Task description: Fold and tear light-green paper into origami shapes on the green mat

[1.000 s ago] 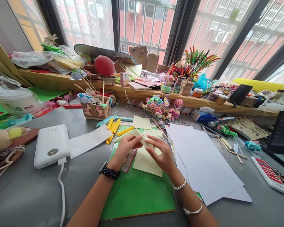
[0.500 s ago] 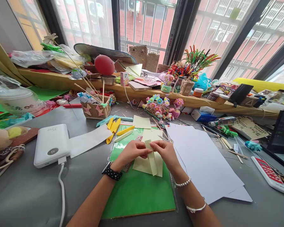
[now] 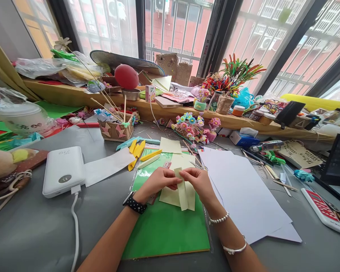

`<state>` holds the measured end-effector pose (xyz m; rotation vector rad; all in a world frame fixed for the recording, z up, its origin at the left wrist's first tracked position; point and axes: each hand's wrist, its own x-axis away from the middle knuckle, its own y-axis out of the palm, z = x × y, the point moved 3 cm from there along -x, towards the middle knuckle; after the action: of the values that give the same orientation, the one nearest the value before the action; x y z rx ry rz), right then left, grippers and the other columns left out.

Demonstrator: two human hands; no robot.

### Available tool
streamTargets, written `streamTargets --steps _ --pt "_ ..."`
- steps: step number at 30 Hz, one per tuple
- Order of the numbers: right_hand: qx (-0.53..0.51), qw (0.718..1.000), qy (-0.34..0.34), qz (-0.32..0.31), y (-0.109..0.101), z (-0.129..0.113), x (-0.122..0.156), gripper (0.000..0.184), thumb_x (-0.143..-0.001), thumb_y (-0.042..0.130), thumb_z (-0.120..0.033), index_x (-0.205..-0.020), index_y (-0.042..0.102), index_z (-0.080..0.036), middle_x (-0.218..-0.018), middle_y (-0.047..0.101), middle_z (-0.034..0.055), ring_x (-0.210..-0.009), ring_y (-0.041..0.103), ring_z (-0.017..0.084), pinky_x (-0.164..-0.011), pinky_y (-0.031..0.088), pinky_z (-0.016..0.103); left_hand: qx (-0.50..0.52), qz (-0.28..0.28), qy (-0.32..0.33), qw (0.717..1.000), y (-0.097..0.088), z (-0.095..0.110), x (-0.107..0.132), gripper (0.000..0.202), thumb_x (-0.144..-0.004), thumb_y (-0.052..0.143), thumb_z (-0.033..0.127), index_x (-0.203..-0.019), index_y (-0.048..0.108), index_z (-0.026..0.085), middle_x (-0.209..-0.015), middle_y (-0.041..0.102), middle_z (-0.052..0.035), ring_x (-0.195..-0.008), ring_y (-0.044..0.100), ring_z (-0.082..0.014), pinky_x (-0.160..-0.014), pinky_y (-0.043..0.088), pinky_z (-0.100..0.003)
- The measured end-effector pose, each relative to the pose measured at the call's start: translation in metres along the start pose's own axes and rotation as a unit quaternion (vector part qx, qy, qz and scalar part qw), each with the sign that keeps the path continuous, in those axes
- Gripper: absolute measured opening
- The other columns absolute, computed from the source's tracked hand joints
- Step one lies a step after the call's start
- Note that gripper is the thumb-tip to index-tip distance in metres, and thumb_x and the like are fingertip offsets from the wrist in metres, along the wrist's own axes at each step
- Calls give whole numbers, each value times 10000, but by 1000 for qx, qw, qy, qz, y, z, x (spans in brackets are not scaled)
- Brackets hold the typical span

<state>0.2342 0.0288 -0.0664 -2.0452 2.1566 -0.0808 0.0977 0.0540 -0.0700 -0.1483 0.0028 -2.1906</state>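
Note:
Between my two hands is a narrow folded strip of pale yellow paper (image 3: pixel 183 195), held upright and slightly tilted. My left hand (image 3: pixel 160 182) pinches its upper part from the left, thumb and fingers closed. From the right, my right hand (image 3: pixel 197 182) pinches the same strip near its top. Behind and below the strip lie pale yellow paper squares (image 3: pixel 170 197), partly hidden by my hands. They rest on a green sheet pack (image 3: pixel 167 238) in a clear sleeve. Folded yellow paper pieces (image 3: pixel 136 153) and a pale folded strip (image 3: pixel 149 161) lie beyond my left hand.
White paper sheets (image 3: pixel 243 192) lie to the right, with scissors (image 3: pixel 200 165) at their left edge. A white power bank (image 3: pixel 64 172) with a cable stands left. Behind are a decorated box (image 3: pixel 117 130) and crocheted flowers (image 3: pixel 191 126). A calculator (image 3: pixel 324 209) lies far right.
Both hands keep their pinch on the folded strip, almost still. The camera view has shifted very slightly.

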Motion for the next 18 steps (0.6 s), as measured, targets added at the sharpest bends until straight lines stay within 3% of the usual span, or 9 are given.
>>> streamTargets --steps 18 --pt "25 1000 -8 5 1 3 0 190 -643 605 -354 -618 634 -167 -609 628 20 -599 562 152 -590 451 266 4 -7 -12 1000 2 1 1 246 -577 666 365 -624 658 124 -543 586 -5 -536 553 -115 -576 481 -243"
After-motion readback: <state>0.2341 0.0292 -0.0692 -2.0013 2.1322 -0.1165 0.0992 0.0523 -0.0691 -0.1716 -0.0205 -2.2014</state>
